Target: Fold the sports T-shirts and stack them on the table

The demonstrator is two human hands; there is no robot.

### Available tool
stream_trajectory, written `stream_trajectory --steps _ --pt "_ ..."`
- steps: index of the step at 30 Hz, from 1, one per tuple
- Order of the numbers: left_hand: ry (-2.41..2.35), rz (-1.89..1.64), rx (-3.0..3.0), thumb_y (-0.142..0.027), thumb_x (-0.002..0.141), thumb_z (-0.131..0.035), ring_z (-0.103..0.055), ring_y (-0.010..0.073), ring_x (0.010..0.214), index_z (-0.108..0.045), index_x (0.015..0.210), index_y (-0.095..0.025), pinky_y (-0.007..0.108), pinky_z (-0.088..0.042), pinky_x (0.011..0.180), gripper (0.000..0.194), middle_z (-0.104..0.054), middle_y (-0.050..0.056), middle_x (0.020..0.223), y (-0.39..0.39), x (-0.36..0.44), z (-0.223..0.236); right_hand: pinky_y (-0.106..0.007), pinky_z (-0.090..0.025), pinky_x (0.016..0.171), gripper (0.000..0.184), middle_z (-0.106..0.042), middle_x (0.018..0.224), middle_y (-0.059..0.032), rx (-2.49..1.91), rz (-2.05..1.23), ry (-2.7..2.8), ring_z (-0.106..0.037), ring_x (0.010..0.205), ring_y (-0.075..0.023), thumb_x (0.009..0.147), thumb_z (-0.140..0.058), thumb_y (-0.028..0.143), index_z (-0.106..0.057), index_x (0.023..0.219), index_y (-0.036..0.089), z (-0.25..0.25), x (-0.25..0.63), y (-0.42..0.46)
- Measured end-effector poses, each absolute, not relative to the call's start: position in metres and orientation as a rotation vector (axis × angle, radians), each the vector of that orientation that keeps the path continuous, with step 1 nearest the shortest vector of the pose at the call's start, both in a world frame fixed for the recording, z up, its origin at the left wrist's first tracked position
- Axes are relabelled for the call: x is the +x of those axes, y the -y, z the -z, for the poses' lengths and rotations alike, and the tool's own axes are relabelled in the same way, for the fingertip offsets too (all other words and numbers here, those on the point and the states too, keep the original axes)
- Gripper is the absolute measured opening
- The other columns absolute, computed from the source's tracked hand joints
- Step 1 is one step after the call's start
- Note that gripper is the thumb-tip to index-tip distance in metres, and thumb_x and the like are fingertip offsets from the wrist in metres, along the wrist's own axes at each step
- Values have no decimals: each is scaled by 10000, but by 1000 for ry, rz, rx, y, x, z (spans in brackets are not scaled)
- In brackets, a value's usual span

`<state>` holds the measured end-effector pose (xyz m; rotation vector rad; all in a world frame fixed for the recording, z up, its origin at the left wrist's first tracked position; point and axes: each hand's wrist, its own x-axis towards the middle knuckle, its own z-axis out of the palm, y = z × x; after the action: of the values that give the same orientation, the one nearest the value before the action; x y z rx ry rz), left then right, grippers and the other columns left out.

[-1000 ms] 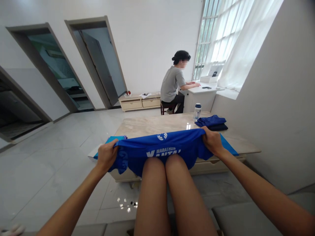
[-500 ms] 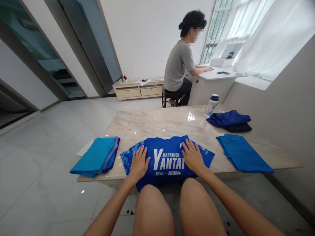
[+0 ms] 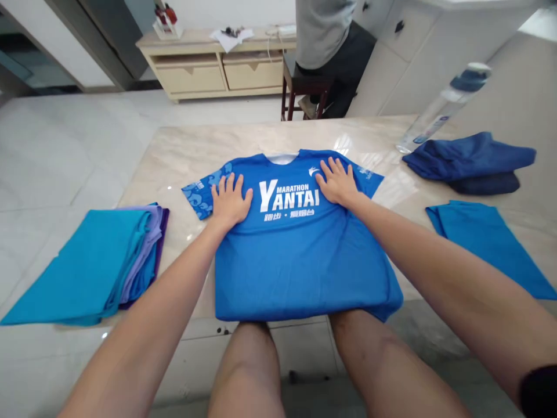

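A blue T-shirt [image 3: 287, 255] with white "Marathon Yantai" lettering lies front side up on the marble-look table [image 3: 174, 145]. Its collar points away from me, and its hem hangs over the near edge by my knees. My left hand [image 3: 230, 200] rests flat on the shirt near the patterned sleeve, fingers spread. On the other side, my right hand [image 3: 337, 183] presses flat beside the small white logo below the shoulder, fingers also spread. Neither hand grips the cloth. Some wrinkles run across the shirt's middle.
To the left lies a stack of folded teal and purple clothes [image 3: 96, 255]. At right are a folded blue garment [image 3: 487, 238], dark blue cloth [image 3: 470, 157] and a water bottle [image 3: 444, 107]. A person [image 3: 324, 35] sits on a stool beyond the table, near a low cabinet [image 3: 187, 75].
The shirt has moved away from me, farther onto the table, with both hands on it. More of its lower part now shows. My view has tilted down and come closer.
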<state>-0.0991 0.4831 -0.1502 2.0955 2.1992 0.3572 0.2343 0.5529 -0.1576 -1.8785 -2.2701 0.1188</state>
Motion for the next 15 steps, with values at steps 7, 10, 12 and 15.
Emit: stream_trajectory --steps 7,10,12,15 --pt "-2010 -410 2282 -466 1114 -320 -198 330 1710 -271 1756 -114 551 -97 1401 733 -253 151 1834 -412 -67 164 -607 -104 1373 679 -232 1827 -176 -1704 -25 2341 -146 1712 -344 1145 -330 417 -342 1736 85 163 209 -461" --pt "-2050 -327 2240 -479 1117 -292 -237 336 1702 -353 1728 -110 519 -150 1395 716 -293 170 1817 -353 -69 176 -552 -137 1382 741 -223 1831 -166 -1844 -96 2311 -153 1714 -329 1140 -282 512 -308 1753 96 181 234 -386" --pt "-2027 -233 2253 -494 1111 -314 -230 364 1702 -360 1721 -87 526 -182 1384 734 -282 196 1815 -334 -73 173 -523 -139 1385 765 -200 1831 -184 -1898 -138 2329 -158 1714 -325 1135 -276 525 -300 1750 71 184 251 -355" --pt "-1936 -13 2243 -548 1084 -395 -250 412 1687 -361 1713 -69 536 -252 1350 791 -289 235 1801 -325 -77 151 -502 -193 1373 800 -201 1822 -217 -1940 -253 2421 -182 1707 -344 1117 -335 549 -310 1743 52 166 261 -337"
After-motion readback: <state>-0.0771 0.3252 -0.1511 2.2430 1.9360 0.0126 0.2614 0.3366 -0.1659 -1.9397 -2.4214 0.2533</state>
